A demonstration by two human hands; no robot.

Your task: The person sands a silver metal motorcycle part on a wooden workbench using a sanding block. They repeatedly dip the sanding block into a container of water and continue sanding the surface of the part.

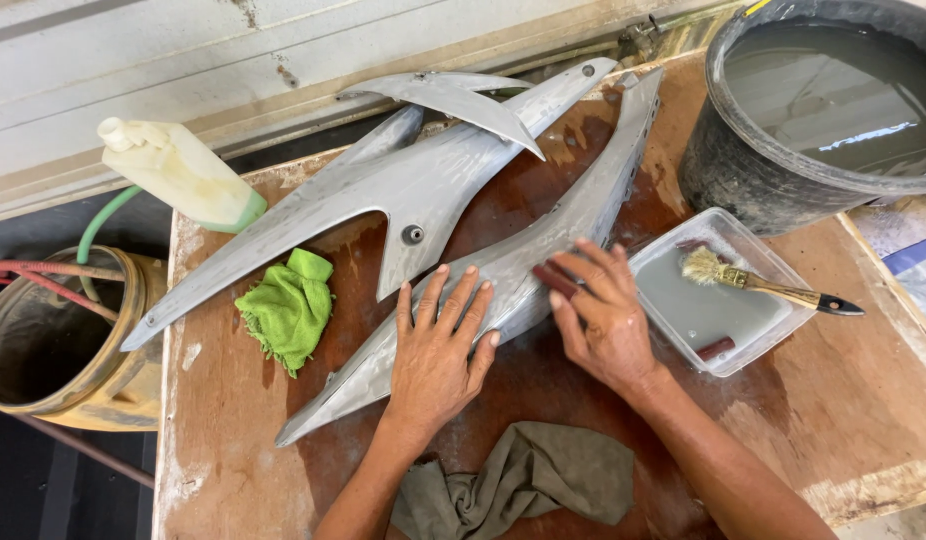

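We find the left hand (pixel 438 345) lying flat, fingers spread, on a long grey panel (pixel 543 255) resting on the wet wooden tabletop (pixel 843 400). The right hand (pixel 603 315) presses a dark red sanding piece (pixel 555 279) against that panel, fingers closed over it. A clear tray (pixel 773 265) holding a brush (pixel 753 282) sits just beside it.

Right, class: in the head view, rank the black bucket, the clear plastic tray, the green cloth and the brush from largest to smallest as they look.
1. black bucket
2. clear plastic tray
3. green cloth
4. brush
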